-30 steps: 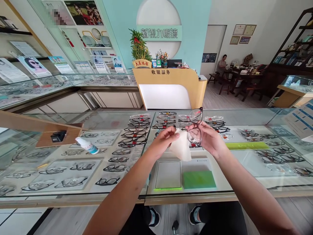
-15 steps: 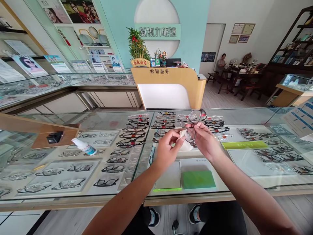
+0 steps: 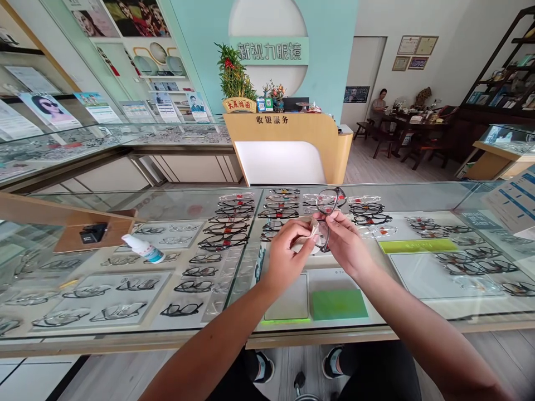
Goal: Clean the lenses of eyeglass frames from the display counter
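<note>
My right hand (image 3: pixel 345 245) grips a pair of dark-framed glasses (image 3: pixel 329 207) held upright above the glass counter (image 3: pixel 125 323). One lens sticks up above my fingers. My left hand (image 3: pixel 288 253) pinches a white cleaning cloth (image 3: pixel 308 235) against the lower lens of the glasses. Both hands meet over the middle of the counter. Most of the cloth is bunched inside my left fingers.
A small white spray bottle (image 3: pixel 144 249) lies on the counter at the left, beside a wooden block (image 3: pixel 67 220). Under the glass lie several rows of frames, a green pad (image 3: pixel 337 304) and a grey pad (image 3: pixel 289 304). A person (image 3: pixel 379 106) sits at a far table.
The cloth hung loose from my left hand a second ago; it is now gathered and pressed on the lens. The glasses have tilted and dropped slightly nearer my left hand.
</note>
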Motion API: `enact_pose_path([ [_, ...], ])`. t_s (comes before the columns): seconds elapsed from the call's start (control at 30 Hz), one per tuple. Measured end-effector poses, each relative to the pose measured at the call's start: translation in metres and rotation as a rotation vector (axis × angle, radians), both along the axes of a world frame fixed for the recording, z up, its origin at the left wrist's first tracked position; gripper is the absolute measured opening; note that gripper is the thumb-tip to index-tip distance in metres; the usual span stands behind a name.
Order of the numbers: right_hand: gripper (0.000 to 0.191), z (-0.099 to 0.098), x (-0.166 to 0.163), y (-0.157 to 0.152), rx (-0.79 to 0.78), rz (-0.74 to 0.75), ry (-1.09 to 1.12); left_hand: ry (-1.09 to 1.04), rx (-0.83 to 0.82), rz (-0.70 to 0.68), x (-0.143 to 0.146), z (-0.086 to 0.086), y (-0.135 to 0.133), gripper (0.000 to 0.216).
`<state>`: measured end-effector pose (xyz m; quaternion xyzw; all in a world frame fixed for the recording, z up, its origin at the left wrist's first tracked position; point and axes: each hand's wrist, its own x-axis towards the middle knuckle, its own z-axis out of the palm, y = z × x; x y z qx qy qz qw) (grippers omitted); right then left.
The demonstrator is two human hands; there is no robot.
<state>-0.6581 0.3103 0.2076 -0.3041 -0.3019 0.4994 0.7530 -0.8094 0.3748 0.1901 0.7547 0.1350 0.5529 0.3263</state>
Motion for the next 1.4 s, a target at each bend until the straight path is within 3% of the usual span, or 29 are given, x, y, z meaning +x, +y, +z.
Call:
enact_pose_path([
  [0.2, 0.03, 0.0, -0.001, -0.001, -0.001, -0.002, -0.002, 0.022, 0.014, -0.063, -0.003, 0.003, -0.003, 0.013],
  [0.33, 0.03, 0.0, -0.002, -0.002, 0.004, 0.017, -0.009, 0.027, -0.244, -0.07, -0.002, 0.001, -0.003, 0.015],
  [0.43, 0.03, 0.0, -0.002, -0.002, 0.007, 0.023, -0.018, 0.018, -0.433, -0.154, -0.001, 0.004, -0.002, 0.028],
  [0.6, 0.031, 0.004, -0.002, -0.003, 0.016, 0.029, -0.082, 0.035, -0.554, -0.267, -0.002, 0.013, -0.001, 0.043],
  [1.03, 0.028, 0.006, -0.002, -0.006, 0.031, 0.011, -0.166, 0.048, -0.459, -0.286, -0.006, 0.009, -0.002, 0.043],
  [1.27, 0.03, 0.01, 0.001, -0.006, 0.045, -0.026, -0.134, 0.121, -0.35, -0.099, -0.007, 0.008, -0.002, 0.032],
  [1.4, 0.029, 0.013, 0.005, -0.007, 0.052, -0.059, -0.114, 0.162, -0.259, -0.081, -0.009, 0.01, -0.004, 0.023],
])
